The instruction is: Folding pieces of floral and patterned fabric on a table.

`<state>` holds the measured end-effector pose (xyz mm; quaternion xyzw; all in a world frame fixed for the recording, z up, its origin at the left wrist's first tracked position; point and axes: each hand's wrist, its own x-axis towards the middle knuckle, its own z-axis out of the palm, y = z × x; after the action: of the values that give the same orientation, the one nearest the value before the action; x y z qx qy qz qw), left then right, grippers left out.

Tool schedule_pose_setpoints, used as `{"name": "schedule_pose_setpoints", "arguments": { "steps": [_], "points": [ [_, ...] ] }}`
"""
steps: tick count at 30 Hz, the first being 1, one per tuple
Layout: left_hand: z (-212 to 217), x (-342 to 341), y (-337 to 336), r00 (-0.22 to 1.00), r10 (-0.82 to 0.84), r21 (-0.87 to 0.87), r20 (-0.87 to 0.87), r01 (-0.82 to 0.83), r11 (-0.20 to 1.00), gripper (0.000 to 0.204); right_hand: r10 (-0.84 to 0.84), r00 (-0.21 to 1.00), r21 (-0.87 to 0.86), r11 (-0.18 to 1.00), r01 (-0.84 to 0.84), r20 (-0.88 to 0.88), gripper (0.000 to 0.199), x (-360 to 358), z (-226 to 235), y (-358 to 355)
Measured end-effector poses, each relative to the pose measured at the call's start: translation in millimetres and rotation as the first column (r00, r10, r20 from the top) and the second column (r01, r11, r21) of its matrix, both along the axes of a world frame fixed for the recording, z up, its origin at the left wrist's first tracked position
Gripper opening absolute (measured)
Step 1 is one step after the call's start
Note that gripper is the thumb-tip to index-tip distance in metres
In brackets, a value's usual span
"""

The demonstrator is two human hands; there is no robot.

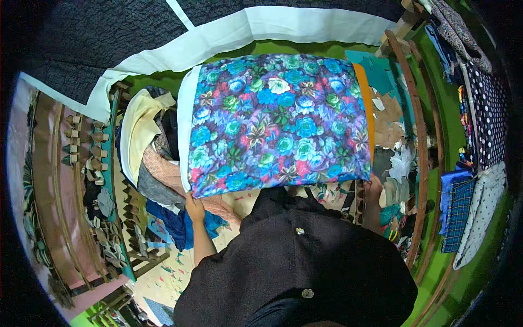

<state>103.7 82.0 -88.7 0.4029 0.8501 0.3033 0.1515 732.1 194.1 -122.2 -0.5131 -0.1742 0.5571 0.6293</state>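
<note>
A floral cloth [278, 120] in blue, purple and green spreads out in front of me, shaped like a pillowcase. It has a white band along its left side and an orange band along its right. My left hand [194, 207] is closed on its near left corner, thumb upward along the edge. At the near right corner, my right hand [372, 191] grips the cloth, its fingers partly in shadow. The cloth hides whatever lies directly beneath it.
Cream, grey and peach fabrics [158, 169] are heaped on the left, with blue cloth [182, 226] nearer me. Fabric scraps [400, 161] lie at right beside a wooden rail [411, 120]. Folded cloths [457, 210] hang farther right. Wooden racks [98, 147] stand left. A white-edged dark cloth [131, 43] hangs beyond.
</note>
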Motion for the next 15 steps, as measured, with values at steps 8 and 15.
{"name": "schedule_pose_setpoints", "arguments": {
  "steps": [8, 15],
  "points": [
    [-35, -44, -9, 0.963, -0.201, -0.470, -0.177, 0.097, 0.877, 0.025, 0.022, 0.653, -0.370, 0.838, 0.400, 0.757, 0.025, -17, 1, 25],
    [60, -43, 175, 0.982, -0.016, 0.119, -0.190, 0.039, 0.992, 0.023, 0.059, 0.161, -0.111, 0.936, 0.334, 0.985, 0.038, -81, 62, 153]
  ]
}}
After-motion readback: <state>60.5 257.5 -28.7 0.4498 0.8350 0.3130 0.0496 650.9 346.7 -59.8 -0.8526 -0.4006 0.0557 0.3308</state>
